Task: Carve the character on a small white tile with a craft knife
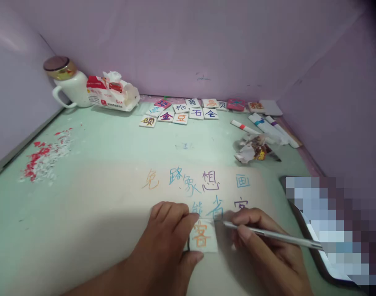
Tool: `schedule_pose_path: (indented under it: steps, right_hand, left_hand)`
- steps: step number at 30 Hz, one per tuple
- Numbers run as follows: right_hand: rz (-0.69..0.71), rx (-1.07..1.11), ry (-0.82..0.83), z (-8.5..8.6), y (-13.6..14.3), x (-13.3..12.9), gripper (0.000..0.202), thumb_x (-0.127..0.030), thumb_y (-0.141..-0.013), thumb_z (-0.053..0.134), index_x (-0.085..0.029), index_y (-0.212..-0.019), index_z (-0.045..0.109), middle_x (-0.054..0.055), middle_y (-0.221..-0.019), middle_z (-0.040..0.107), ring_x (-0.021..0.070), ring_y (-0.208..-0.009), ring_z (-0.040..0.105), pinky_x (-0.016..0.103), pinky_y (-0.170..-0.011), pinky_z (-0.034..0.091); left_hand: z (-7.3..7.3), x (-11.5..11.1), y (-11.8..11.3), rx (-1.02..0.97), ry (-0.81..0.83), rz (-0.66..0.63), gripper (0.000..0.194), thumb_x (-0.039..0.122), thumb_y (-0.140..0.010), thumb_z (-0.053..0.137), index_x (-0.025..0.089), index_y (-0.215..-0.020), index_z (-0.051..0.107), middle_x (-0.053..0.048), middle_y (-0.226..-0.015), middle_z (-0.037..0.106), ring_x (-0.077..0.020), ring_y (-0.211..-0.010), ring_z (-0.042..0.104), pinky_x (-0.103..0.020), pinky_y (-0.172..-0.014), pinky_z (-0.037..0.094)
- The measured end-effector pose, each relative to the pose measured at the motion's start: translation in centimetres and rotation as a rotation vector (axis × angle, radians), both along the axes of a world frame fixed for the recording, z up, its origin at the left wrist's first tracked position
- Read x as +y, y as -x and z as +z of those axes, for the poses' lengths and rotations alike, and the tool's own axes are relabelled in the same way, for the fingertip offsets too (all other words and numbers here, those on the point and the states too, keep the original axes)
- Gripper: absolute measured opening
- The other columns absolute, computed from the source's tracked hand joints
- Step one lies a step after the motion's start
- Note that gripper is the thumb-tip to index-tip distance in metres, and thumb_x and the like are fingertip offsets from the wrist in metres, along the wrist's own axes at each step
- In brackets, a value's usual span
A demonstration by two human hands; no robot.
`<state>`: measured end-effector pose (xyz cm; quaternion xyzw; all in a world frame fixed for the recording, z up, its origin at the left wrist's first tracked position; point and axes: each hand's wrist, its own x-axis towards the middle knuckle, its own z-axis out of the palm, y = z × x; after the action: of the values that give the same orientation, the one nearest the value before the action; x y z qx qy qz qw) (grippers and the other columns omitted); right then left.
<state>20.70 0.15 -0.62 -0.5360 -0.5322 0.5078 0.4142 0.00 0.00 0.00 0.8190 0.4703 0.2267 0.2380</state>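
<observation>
My left hand (pixel 168 238) is closed on a white square tile (pixel 211 242), with the index finger along its top edge and the thumb along its bottom edge. An orange Chinese character is written on the tile's face. In my right hand (pixel 265 246) is a slim silver pen-shaped tool (pixel 277 235), pinched near its front end. Its tip points left, close to the tile's upper right corner; I cannot tell whether it touches. Both hands are over a pale sheet (pixel 114 197) with several handwritten characters (pixel 210 181) in orange, blue and purple.
Several tiles bearing characters (pixel 196 113) lie near the back wall. At back left are a white lidded mug (pixel 75 88) and a tissue pack (pixel 112 94). Red and white crumbs (pixel 44 154) lie left. Markers (pixel 276 127), a crumpled wrapper (pixel 252 150) and a phone-like device (pixel 299 218) lie right.
</observation>
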Motion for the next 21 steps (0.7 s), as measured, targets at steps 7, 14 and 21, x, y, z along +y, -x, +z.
schedule_pose_path:
  steps: [7,14,21]
  right_hand:
    - [-0.049,-0.021,-0.005,0.3,0.8,0.6,0.019,-0.039,-0.087,0.054,-0.025,-0.079,0.063,-0.002,-0.058,0.053,0.0140,-0.056,0.051,0.022,-0.052,0.044]
    - [-0.127,0.039,0.018,0.5,1.6,0.5,0.023,-0.043,-0.081,0.061,-0.024,-0.071,0.063,-0.002,-0.058,0.054,0.0133,-0.054,0.051,0.024,-0.059,0.047]
    - [-0.128,0.015,0.040,0.5,1.6,0.7,0.022,-0.042,-0.080,0.062,-0.023,-0.069,0.062,-0.001,-0.063,0.060,0.0143,-0.058,0.055,0.022,-0.054,0.044]
  left_hand:
    - [-0.3,0.1,0.1,0.003,-0.069,-0.005,0.047,0.010,-0.065,0.063,0.017,-0.108,0.049,-0.007,-0.098,0.056,-0.0239,-0.087,0.051,-0.044,-0.079,0.046]
    - [-1.6,0.3,0.1,-0.022,-0.167,-0.021,0.053,0.011,-0.063,0.059,0.020,-0.113,0.045,-0.006,-0.097,0.056,-0.0235,-0.085,0.050,-0.042,-0.076,0.044]
    - [-2.2,0.1,0.2,0.006,-0.135,0.002,0.050,0.013,-0.063,0.059,0.021,-0.111,0.046,-0.005,-0.097,0.058,-0.0234,-0.085,0.052,-0.041,-0.078,0.043]
